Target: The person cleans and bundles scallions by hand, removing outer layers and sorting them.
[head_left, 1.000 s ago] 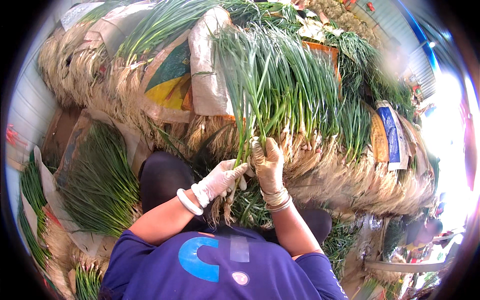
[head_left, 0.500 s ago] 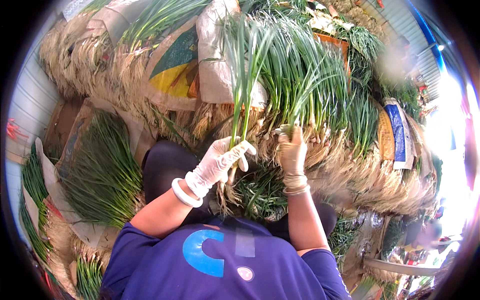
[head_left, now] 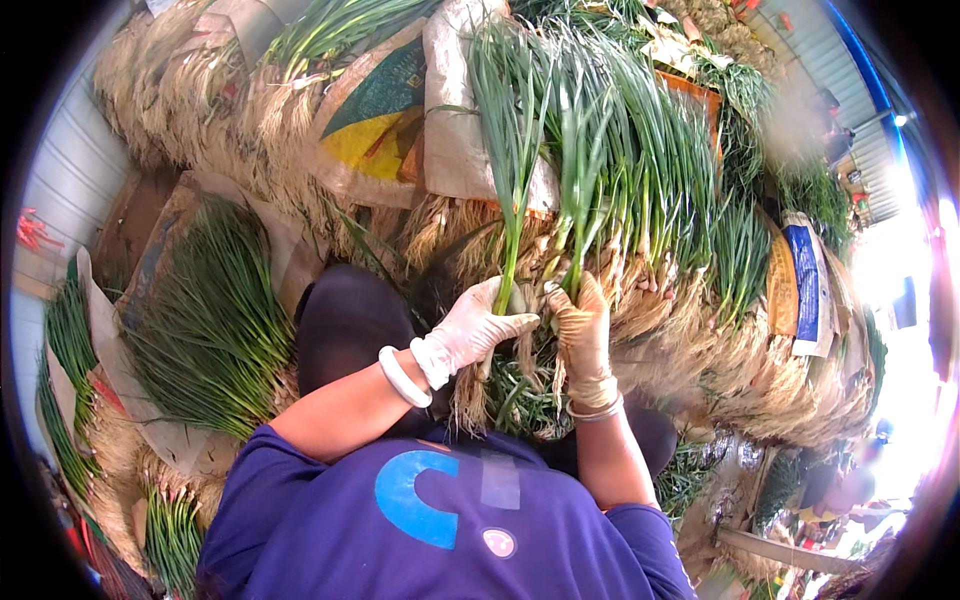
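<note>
My left hand [head_left: 478, 328], in a thin whitish glove, is closed around a few garlic plants [head_left: 515, 215]. Their long green leaves stand up above the grip, and pale roots hang below it. Close beside it, my right hand [head_left: 585, 335], in a yellowed glove, pinches the base of another garlic plant [head_left: 580, 215], with its leaves pointing away from me. Directly beyond both hands lies a thick row of the same plants [head_left: 660, 170], leaves away and bulbs and roots towards me. Loose green leaves [head_left: 525, 400] lie below my hands.
A bundle of green plants [head_left: 210, 320] lies on sacking at the left. Printed woven sacks [head_left: 375, 135] and a pale sack [head_left: 455, 150] cover part of the heap ahead. Dry straw-coloured roots [head_left: 720, 370] spread at the right. My dark-clad knee [head_left: 355, 320] is near my left hand.
My left hand has moved right and a little down with its plants, closer to my right hand. My right hand has drawn a plant slightly towards me. The whole view has shifted a little.
</note>
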`<state>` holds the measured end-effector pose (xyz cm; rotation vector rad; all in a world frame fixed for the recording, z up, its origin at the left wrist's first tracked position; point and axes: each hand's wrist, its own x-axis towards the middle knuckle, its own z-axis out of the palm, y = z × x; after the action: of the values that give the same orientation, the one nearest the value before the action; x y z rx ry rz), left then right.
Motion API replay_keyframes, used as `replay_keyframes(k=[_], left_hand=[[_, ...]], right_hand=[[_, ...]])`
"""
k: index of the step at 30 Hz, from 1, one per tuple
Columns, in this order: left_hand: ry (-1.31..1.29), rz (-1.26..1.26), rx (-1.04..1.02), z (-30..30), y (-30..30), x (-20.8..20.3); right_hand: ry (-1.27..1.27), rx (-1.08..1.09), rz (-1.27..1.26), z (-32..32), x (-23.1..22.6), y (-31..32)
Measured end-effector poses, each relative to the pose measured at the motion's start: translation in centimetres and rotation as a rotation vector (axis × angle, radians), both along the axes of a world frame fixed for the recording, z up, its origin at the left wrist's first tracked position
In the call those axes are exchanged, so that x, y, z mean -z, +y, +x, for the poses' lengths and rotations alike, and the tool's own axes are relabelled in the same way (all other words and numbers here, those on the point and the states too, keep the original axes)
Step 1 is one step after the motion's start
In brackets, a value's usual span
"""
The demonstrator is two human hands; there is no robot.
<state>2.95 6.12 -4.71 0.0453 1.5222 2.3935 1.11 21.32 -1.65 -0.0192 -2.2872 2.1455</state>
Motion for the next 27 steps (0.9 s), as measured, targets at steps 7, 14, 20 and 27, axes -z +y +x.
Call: replay_keyframes(k=[7,14,20,27], left_hand=[[-0.149,-0.033,0.107,1.1,-0.9,-2.3],[-0.154,-0.085,0.211,1.0,-0.8,-1.1],[-0.183,-0.032,0.329,1.1,-1.5,-2.2],[-0.268,0.242,0.304,0.9,-1.9,-2.6]], right_hand=[[0.065,0.132,-0.035,-2.8,-1.8,2.6],[0.281,0.015,0.569,-2.0,1.9,1.6],[0.008,0.223,-0.37,-2.2,-4.4,6.6],[0.163,0.515,-0.04,4.1,-1.0,15.6]])
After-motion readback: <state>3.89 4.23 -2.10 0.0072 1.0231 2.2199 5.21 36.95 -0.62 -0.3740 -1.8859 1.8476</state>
